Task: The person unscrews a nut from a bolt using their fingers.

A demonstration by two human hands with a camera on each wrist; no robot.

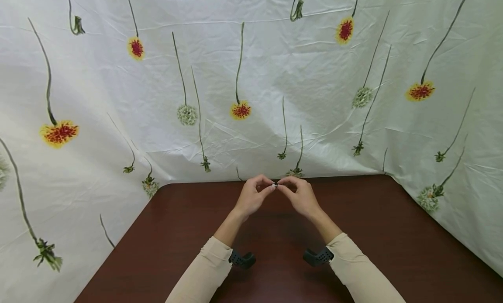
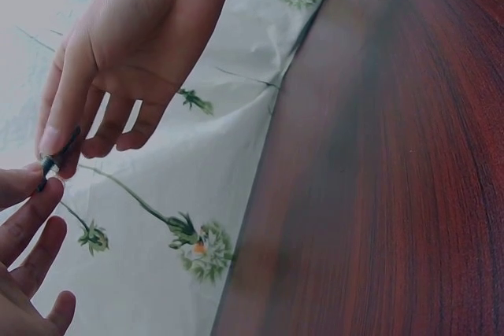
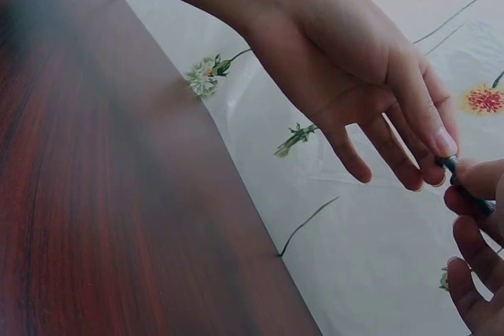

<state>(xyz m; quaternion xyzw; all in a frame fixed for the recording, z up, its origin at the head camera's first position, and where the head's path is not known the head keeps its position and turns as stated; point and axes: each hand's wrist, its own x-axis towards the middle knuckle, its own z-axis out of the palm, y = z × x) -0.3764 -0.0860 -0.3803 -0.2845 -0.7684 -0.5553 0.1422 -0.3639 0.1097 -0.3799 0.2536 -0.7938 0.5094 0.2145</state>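
Note:
Both hands meet at fingertip level over the far edge of the table, pinching a small dark bolt (image 1: 275,185) between them. My left hand (image 1: 251,198) holds one end with thumb and index finger; my right hand (image 1: 302,199) pinches the other end likewise. Up close in the left wrist view, the bolt (image 2: 50,165) has ridges like a thread and a pale glint. Seen from the right wrist, the bolt (image 3: 449,164) runs slantwise from the left fingertips into the right ones. Fingertips cover much of it, and I cannot tell whether a nut sits on it.
The dark reddish-brown table (image 1: 188,233) lies below both forearms. Behind it and on both sides hangs a white flower-printed cloth (image 1: 157,93). A black strap (image 1: 242,259) is on the left forearm, another black strap (image 1: 317,256) on the right.

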